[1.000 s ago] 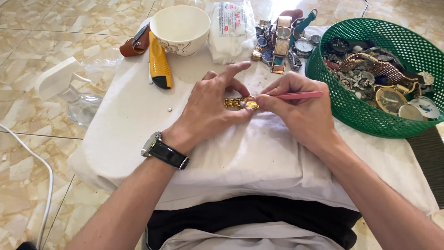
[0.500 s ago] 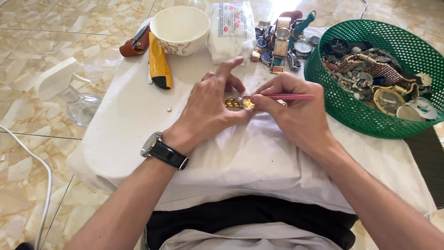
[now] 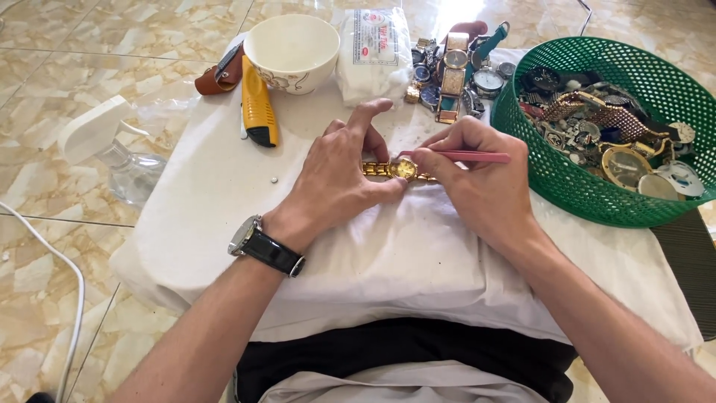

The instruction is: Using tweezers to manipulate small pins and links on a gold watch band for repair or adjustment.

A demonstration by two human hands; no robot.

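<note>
Head view: I see green basket (image 3: pixel 556 179) at right heaped with watches and parts; white bowl (image 3: pixel 291 51), contents hidden | white packet (image 3: pixel 373 52) beside bowl | gold watch (image 3: pixel 400 169) on white cloth (image 3: pixel 224 201), centre | left hand (image 3: pixel 339 183) pinches watch | right hand (image 3: pixel 477 179) closed around pink tweezers (image 3: pixel 466 157), tip at watch

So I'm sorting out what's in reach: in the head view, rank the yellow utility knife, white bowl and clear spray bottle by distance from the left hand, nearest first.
From the left hand, which steadies the gold watch:
1. Yellow utility knife, just up and left of the hand on the white cloth.
2. White bowl, farther back at the cloth's top edge.
3. Clear spray bottle, on the floor, far left.
</note>
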